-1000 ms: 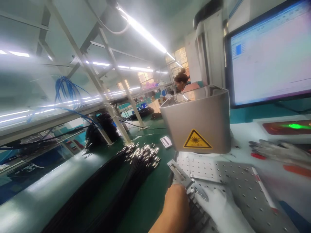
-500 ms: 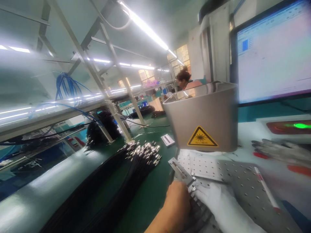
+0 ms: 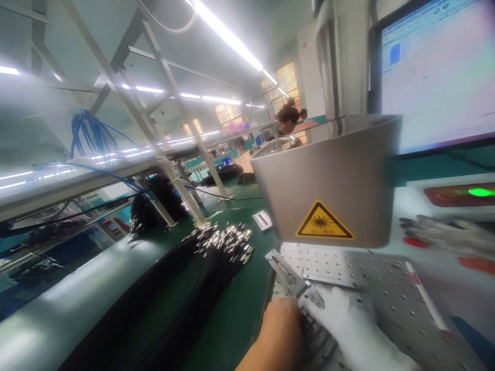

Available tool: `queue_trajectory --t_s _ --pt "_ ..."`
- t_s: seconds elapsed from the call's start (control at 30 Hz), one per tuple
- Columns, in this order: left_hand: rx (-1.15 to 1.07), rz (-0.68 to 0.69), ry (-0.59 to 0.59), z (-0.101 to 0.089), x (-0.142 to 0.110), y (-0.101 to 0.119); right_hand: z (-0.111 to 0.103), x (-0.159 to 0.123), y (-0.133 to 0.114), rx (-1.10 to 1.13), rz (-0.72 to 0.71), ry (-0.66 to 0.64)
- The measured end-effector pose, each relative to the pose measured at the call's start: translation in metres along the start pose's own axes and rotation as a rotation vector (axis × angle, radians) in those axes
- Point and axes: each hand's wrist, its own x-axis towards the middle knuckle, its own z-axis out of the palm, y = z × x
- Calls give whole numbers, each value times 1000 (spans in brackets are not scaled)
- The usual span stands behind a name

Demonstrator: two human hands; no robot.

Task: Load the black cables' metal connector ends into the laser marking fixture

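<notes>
My left hand (image 3: 284, 322), bare, is closed at the near end of a slotted metal fixture (image 3: 286, 273); its fingertips are hidden, and I cannot make out what is in them. Just to its right, my right hand (image 3: 338, 312) wears a white glove. Its thumb and fingers are closed at small metal pieces (image 3: 313, 297) on the fixture's near end, and what they grip is too blurred to name. Both hands are over a perforated metal plate (image 3: 402, 309), under a grey machine head (image 3: 325, 180) with a yellow laser warning sticker.
A bundle of black cables with silvery metal ends (image 3: 230, 245) lies left on the green table (image 3: 96, 278). To the right are a red-and-white pen (image 3: 425, 299), a grey work glove (image 3: 444, 234) and a monitor (image 3: 441, 77). A person (image 3: 290, 121) is in the background.
The camera view has shifted slightly, so the machine head looks larger. My right hand's thumb and fingers have shifted a little at the fixture's near end; my left hand stays beside it.
</notes>
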Motion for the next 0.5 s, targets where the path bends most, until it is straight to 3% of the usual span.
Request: queue_trajectory --t_s 0.2,0.4,0.5 --pt "64 6 -31 1 -2 4 -20 -1 -9 -96 7 -142" --pt "84 29 -42 -2 -3 10 -6 -3 -3 -69 -41 -23" --pt "145 69 -47 -6 -4 12 -3 -7 3 -28 -131 13"
